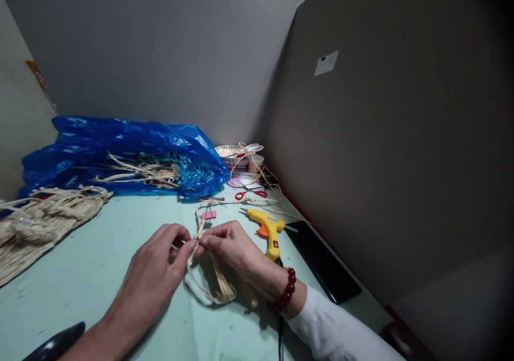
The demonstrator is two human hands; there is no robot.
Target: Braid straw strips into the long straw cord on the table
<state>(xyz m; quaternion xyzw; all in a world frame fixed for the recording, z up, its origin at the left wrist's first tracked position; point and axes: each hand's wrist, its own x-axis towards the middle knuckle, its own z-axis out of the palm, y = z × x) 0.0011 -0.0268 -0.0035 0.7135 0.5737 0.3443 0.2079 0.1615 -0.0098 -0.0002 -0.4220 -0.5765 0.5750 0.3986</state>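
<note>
Both hands meet over the pale green table (pixel 100 275), pinching pale raffia strands (pixel 219 286). My left hand (pixel 158 267) is closed on the strands from the left. My right hand (pixel 231 248), with a dark red bead bracelet (pixel 286 291) and a white sleeve, is closed on them from the right. The strands run up from the hands to a pink binder clip (pixel 209 215) and loop down below the hands onto the table.
A yellow glue gun (pixel 270 232) lies right of my right hand, beside a black phone (pixel 323 262). Red scissors (pixel 251 194), a blue plastic bag (pixel 120 155) with raffia, a woven straw piece (pixel 36 227) and grey partition walls surround the area.
</note>
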